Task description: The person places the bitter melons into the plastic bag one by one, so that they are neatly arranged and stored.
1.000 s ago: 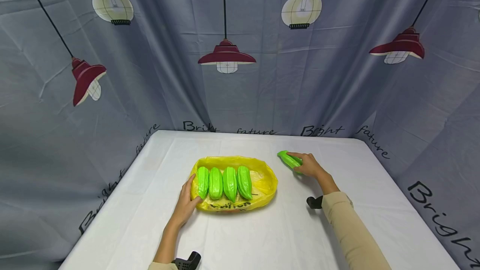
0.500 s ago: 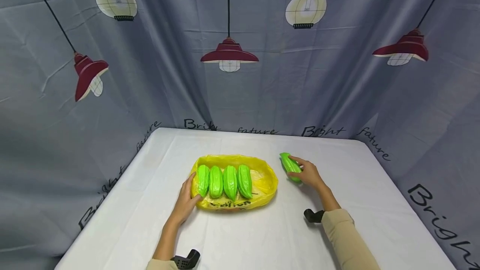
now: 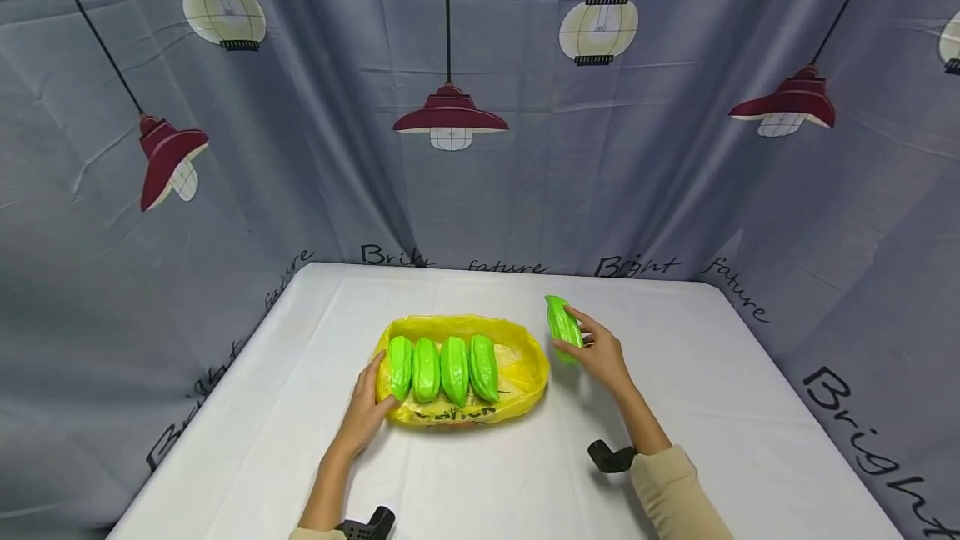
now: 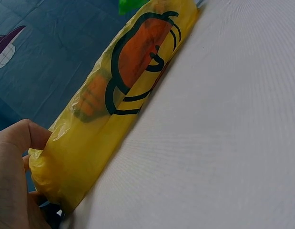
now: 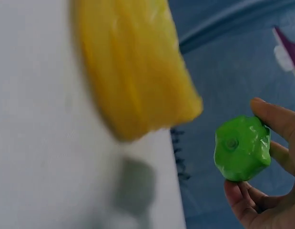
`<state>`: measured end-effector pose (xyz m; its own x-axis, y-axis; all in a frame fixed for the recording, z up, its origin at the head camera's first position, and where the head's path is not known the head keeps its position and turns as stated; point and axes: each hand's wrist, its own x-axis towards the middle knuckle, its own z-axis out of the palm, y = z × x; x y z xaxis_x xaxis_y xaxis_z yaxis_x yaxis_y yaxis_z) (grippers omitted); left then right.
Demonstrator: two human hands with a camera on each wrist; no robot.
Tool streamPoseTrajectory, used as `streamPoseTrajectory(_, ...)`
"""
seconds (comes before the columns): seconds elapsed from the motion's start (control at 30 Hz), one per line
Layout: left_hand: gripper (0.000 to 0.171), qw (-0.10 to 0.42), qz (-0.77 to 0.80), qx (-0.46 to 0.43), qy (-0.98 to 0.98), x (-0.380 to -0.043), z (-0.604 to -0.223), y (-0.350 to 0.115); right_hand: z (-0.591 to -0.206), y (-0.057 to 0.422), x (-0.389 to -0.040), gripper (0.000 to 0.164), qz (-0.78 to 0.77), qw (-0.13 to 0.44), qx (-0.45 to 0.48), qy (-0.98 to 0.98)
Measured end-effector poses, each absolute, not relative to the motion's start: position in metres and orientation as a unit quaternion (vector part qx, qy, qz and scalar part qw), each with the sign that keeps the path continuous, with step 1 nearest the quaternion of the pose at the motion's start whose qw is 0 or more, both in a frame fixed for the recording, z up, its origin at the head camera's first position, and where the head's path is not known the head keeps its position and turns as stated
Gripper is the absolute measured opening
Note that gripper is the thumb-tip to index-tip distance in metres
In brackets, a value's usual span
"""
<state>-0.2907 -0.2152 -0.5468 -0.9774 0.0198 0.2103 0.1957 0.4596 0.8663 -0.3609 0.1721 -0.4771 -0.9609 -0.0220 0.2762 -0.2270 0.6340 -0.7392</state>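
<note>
A yellow plastic bag with black print stands spread into a low oval on the white table. Inside it, several green ridged gourds lie side by side, leaving its right part bare. At the bag's left end my left hand grips the edge, thumb on the near side and fingers behind. Just right of the bag, my right hand pinches another green ridged gourd between thumb and fingers. That gourd is raised and tilted, and its dimpled end faces the right wrist camera.
The white-covered table ends at a grey-blue curtain printed with lamps. Black wrist devices sit on both wrists, the right one low over the cloth. A shadow falls on the cloth beside the bag.
My right hand has picked up the gourd from the table and brought it left, closer to the bag. The left hand stays on the bag's edge.
</note>
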Motion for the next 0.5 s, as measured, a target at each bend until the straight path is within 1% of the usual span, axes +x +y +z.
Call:
streamPoseTrajectory(0.23, 0.084, 0.089, -0.518, -0.064, -0.848, -0.291, -0.548, -0.215, -0.44, 0.151, -0.334, 0.067, 0.455, 0.157, 0.077, -0.873)
streamPoseTrajectory(0.37, 0.085, 0.093, -0.519, -0.067, -0.847, -0.291, -0.548, -0.215, -0.422, 0.142, -0.322, 0.068, 0.467, 0.16, 0.078, -0.866)
streamPoseTrajectory(0.5, 0.084, 0.093, -0.518, -0.068, -0.848, -0.292, -0.547, -0.216, -0.417, 0.132, -0.316, 0.069, 0.477, 0.161, 0.085, -0.86)
